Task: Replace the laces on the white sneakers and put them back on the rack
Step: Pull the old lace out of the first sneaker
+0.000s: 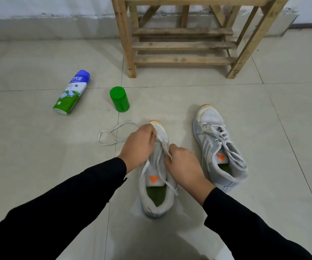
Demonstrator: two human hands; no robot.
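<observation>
Two white sneakers stand on the tiled floor, toes pointing away from me. The left sneaker [156, 194] is right in front of me with a white lace [165, 152] partly threaded through it. My left hand [138, 145] is curled over its toe end and pinches the lace near the front eyelets. My right hand [182, 162] pinches the same lace at mid-shoe. A free end trails down over the shoe's right side. The right sneaker [219, 145] stands apart, fully laced. A loose white lace [114, 136] lies looped on the floor to the left.
A wooden shoe rack [181, 44] stands against the wall ahead, its low slats bare. A white, green and blue bottle [71, 92] lies on its side at the left. A green cap [119, 99] lies near it.
</observation>
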